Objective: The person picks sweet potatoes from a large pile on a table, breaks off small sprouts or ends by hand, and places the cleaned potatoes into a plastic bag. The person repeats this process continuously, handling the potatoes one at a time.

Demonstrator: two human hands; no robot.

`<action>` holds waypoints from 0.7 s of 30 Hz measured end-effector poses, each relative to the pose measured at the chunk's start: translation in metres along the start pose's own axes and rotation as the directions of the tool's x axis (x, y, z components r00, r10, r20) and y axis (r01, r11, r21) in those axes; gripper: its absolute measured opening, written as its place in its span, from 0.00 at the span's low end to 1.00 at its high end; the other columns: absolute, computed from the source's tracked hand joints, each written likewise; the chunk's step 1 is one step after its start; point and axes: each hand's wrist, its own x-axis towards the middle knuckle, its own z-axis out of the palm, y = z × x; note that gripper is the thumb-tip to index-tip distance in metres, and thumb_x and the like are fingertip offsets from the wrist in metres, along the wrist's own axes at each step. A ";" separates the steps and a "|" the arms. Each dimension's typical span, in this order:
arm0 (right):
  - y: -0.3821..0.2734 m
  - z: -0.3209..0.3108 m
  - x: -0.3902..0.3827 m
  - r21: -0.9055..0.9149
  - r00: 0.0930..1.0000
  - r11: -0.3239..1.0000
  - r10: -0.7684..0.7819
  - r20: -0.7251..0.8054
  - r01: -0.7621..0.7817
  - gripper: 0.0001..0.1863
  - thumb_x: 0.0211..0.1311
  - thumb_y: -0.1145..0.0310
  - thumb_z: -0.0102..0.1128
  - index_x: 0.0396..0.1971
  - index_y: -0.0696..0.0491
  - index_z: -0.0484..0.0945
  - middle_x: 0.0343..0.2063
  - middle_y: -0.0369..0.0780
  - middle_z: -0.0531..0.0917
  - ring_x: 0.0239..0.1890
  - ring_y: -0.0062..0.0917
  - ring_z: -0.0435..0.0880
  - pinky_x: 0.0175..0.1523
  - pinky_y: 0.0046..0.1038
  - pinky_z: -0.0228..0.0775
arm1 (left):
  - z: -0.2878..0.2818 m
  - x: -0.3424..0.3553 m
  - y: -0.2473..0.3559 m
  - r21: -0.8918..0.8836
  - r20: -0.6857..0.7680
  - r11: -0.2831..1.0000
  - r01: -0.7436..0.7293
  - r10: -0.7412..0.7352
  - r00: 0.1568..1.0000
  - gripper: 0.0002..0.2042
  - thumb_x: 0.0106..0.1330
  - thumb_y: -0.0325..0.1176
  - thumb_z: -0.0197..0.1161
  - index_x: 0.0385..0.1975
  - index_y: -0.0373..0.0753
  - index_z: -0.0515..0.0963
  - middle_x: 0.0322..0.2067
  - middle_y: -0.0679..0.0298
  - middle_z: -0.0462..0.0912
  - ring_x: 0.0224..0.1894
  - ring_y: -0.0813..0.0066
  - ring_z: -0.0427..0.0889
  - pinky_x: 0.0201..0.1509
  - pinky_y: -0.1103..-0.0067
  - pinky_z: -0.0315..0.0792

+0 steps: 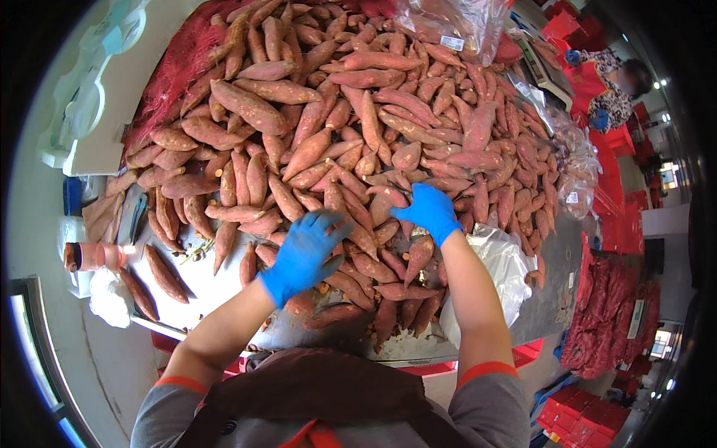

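A big heap of reddish sweet potatoes (321, 153) covers most of the metal table in front of me. Over its near side is my left hand (302, 254), in a soiled blue glove, with fingers apart and nothing held in them. My right hand (429, 211), also gloved in blue, is at the middle of the heap. Its thumb and fingers close around the end of a sweet potato (387, 200); the undersides of the fingers are hidden. Several more sweet potatoes (403, 291) lie near the table's front edge, between my forearms.
Red mesh netting (168, 89) lies at the far left of the heap. A clear plastic bag (493, 276) lies by my right forearm. At left stand a pink bottle (101, 256) and a knife (138, 216). Beyond the table, a co-worker (609, 89) stands near red crates (582, 418).
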 end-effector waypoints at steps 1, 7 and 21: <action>-0.004 0.007 -0.009 0.046 0.997 0.999 -0.015 -0.081 0.019 0.38 0.37 0.39 0.67 0.39 0.59 0.75 0.36 0.51 0.79 0.37 0.43 0.81 0.39 0.39 0.74 | -0.002 0.023 0.000 0.048 0.052 0.999 -0.009 0.006 0.999 0.33 0.44 0.34 0.67 0.56 0.41 0.67 0.52 0.55 0.69 0.54 0.54 0.67 0.56 0.64 0.64; -0.025 0.045 -0.055 0.259 0.962 0.966 0.083 -0.261 -0.013 0.36 0.40 0.40 0.67 0.33 0.60 0.74 0.32 0.52 0.79 0.34 0.45 0.80 0.36 0.37 0.71 | 0.023 0.082 -0.036 0.327 0.500 0.911 -0.252 0.059 0.864 0.39 0.35 0.51 0.72 0.51 0.38 0.71 0.41 0.56 0.75 0.42 0.58 0.74 0.45 0.69 0.68; -0.054 0.036 -0.073 0.406 0.971 0.914 0.083 -0.223 0.016 0.39 0.42 0.49 0.67 0.52 0.60 0.69 0.33 0.52 0.80 0.36 0.43 0.81 0.38 0.38 0.73 | -0.023 0.015 -0.067 -0.284 0.185 0.909 0.304 -0.260 0.948 0.28 0.41 0.40 0.71 0.44 0.35 0.71 0.35 0.46 0.79 0.37 0.54 0.80 0.44 0.68 0.73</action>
